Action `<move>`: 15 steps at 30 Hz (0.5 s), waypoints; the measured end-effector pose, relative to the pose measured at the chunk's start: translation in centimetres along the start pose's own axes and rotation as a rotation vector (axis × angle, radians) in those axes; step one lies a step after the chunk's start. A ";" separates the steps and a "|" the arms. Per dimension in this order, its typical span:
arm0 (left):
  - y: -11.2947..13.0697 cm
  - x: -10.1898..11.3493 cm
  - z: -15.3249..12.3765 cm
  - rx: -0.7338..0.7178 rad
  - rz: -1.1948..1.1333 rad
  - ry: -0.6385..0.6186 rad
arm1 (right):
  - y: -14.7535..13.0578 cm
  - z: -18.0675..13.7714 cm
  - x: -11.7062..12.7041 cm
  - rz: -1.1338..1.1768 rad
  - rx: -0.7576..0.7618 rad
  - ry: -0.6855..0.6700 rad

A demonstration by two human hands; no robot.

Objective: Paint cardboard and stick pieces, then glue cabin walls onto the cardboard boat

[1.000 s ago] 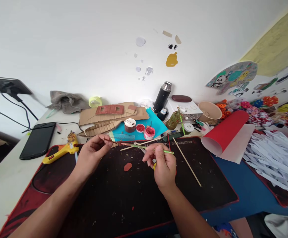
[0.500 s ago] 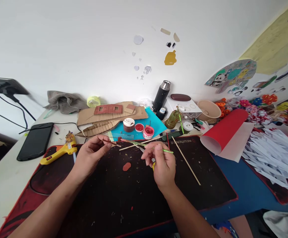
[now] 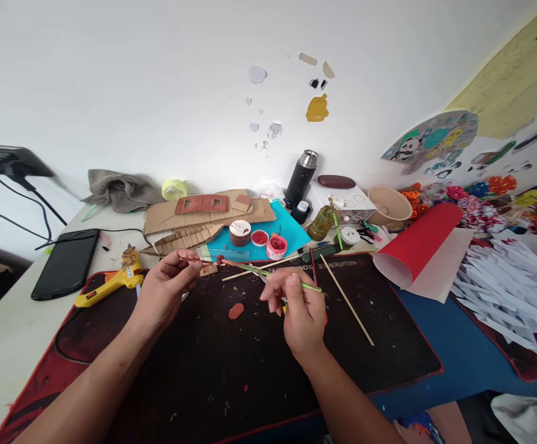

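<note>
My left hand [image 3: 176, 277] pinches a thin reddish-brown stick [image 3: 203, 262] that points right. In my right hand [image 3: 298, 302] a green-handled paintbrush [image 3: 259, 269] is gripped, its reddish bristles at the stick's right end. Whether tip and stick touch is hard to tell. Behind them a pot of red paint [image 3: 276, 248], its paint-smeared lid [image 3: 259, 238] and a brown paint jar with a white top [image 3: 240, 233] rest on a blue sheet [image 3: 291, 225]. On the black mat [image 3: 231, 370] below lies a dried red-brown paint spot [image 3: 236, 311].
A yellow glue gun [image 3: 111, 287] and a phone [image 3: 65, 264] lie at the left. Cardboard pieces [image 3: 157, 219] are at the back, near a black thermos [image 3: 301, 179]. Rolled red paper [image 3: 420, 246] and white paper strips [image 3: 508, 283] occupy the right. A thin wooden stick [image 3: 349, 300] crosses the mat.
The stick in my left hand now extends farther right, and the brush tip has come to its end. My right hand has shifted slightly left and down.
</note>
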State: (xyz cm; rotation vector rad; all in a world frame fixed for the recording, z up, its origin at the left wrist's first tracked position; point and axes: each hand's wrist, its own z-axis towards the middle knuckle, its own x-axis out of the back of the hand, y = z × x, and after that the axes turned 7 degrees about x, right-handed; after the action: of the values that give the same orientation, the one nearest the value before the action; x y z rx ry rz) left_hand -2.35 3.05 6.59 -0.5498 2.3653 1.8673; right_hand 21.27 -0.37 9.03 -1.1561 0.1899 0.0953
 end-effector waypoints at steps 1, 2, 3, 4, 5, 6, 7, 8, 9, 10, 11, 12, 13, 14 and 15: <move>0.0 0.0 0.0 -0.006 0.001 -0.001 | 0.0 0.0 0.0 0.003 0.001 -0.011; 0.1 -0.1 0.0 -0.013 0.003 -0.003 | 0.0 0.0 0.0 0.005 -0.001 -0.021; 0.1 -0.1 0.0 -0.018 0.007 -0.005 | 0.0 0.0 0.0 0.003 -0.006 -0.025; 0.1 -0.1 0.0 -0.023 0.014 -0.004 | 0.0 0.0 0.1 -0.005 -0.012 -0.022; 0.1 -0.2 0.0 -0.027 0.022 0.000 | -0.1 0.0 0.1 -0.018 -0.016 -0.012; 0.0 -0.2 0.0 -0.027 0.031 0.005 | -0.2 0.0 0.1 -0.030 -0.017 -0.002; 0.0 -0.2 0.0 -0.025 0.039 0.009 | -0.3 0.0 0.0 -0.037 -0.014 0.005; 0.0 -0.3 0.0 -0.020 0.045 0.012 | -0.3 0.0 0.0 -0.035 -0.008 0.003; 0.0 -0.3 0.1 -0.016 0.048 0.013 | -0.4 0.0 -0.1 -0.026 -0.002 -0.010; -0.1 -0.3 0.1 -0.012 0.049 0.014 | -0.4 0.0 -0.2 -0.013 0.001 -0.028; -0.1 -0.2 0.1 -0.009 0.048 0.014 | -0.3 0.0 -0.2 0.000 0.002 -0.048; -0.1 -0.2 0.1 -0.008 0.048 0.014 | -0.3 -0.1 -0.3 0.008 -0.002 -0.062; -0.2 -0.2 0.1 -0.010 0.047 0.015 | -0.2 -0.1 -0.3 0.013 -0.006 -0.066; -0.2 -0.2 0.2 -0.013 0.047 0.016 | -0.1 -0.2 -0.3 0.012 -0.009 -0.062; -0.2 -0.2 0.2 -0.016 0.050 0.017 | 0.0 -0.2 -0.2 0.008 -0.010 -0.051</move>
State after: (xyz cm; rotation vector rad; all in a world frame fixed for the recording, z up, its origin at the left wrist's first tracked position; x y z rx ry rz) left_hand -2.16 3.21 6.44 -0.5152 2.3990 1.9109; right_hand 21.05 -0.60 9.03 -1.1620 0.1485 0.1330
